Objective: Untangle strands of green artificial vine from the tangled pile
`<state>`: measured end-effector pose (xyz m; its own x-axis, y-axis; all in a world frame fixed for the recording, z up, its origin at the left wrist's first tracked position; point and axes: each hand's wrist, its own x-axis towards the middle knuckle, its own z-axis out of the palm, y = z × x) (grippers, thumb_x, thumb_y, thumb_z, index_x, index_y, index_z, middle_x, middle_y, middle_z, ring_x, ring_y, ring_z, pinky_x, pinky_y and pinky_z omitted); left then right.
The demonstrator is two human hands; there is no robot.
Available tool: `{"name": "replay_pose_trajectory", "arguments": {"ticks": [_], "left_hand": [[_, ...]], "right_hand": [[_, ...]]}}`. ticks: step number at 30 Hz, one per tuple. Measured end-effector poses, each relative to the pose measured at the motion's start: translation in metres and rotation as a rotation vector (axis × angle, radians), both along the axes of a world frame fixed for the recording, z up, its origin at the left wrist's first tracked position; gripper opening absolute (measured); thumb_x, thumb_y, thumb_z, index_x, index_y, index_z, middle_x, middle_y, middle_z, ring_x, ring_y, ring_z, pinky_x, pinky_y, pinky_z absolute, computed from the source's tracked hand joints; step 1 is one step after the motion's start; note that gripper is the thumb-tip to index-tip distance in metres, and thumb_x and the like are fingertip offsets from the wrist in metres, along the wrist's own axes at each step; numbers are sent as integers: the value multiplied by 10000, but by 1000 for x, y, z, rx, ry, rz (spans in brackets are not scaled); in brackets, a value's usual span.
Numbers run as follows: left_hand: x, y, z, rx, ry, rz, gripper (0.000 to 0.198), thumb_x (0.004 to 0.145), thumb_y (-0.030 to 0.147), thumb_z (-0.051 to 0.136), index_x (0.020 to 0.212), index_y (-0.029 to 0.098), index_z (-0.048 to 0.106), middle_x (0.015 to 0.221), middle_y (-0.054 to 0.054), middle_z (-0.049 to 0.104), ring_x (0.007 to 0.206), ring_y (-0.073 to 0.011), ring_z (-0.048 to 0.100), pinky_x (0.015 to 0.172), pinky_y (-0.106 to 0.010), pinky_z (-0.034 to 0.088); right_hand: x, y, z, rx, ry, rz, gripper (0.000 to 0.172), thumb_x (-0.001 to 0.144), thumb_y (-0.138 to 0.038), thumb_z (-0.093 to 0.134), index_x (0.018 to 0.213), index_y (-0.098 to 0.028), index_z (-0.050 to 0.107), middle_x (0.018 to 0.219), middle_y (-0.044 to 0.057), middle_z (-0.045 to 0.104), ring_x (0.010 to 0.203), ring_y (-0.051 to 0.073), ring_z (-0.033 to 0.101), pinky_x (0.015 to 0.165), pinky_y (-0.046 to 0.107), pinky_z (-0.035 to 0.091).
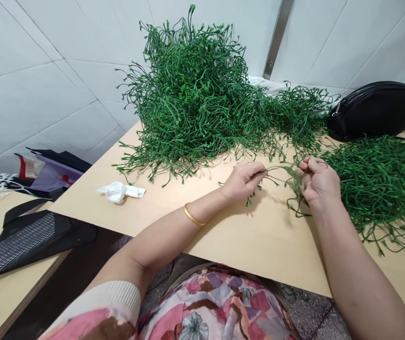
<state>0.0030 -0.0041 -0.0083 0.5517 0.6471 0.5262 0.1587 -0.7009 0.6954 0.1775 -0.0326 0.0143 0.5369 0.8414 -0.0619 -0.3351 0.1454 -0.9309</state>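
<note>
L hand (244, 182) pinches stems (293, 174), R hand (318, 183) grips blurred ones, prob. for control; back pile (195, 99) & R pile (386, 184) on desk (245, 231), prob. w/in reach.

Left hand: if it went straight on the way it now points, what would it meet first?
Likely the blurred green stems just ahead, then the right hand, though depth is unclear.

You have thin green stems (292, 172) (partly blurred) between your left hand (243, 182) and right hand (320, 184); a tall, tangled, bud-tipped heap (195, 104) lies beyond, a lower pile (386, 179) to your right.
</note>
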Motion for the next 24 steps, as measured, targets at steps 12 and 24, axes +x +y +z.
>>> {"name": "replay_pose_trajectory", "arguments": {"ticks": [12, 24], "left_hand": [[0, 5, -6, -269, -30, 112, 271, 801, 272, 451, 582, 174, 325, 567, 41, 312, 573, -82, 301, 553, -232, 253], [-2, 10, -11, -356, 12, -11, 222, 818, 269, 405, 624, 163, 422, 572, 31, 408, 561, -85, 378, 554, -223, 305]], "right_hand": [[-29, -5, -14, -77, -373, 310, 205, 577, -317, 706, 619, -151, 594, 605, -22, 548, 559, 62, 443, 476, 176, 345], [-33, -7, -20, -35, -635, 530, 206, 678, -325, 616, 795, -159, 649, 738, 24, 650, 738, 152, 583, 705, 292, 457]]}}
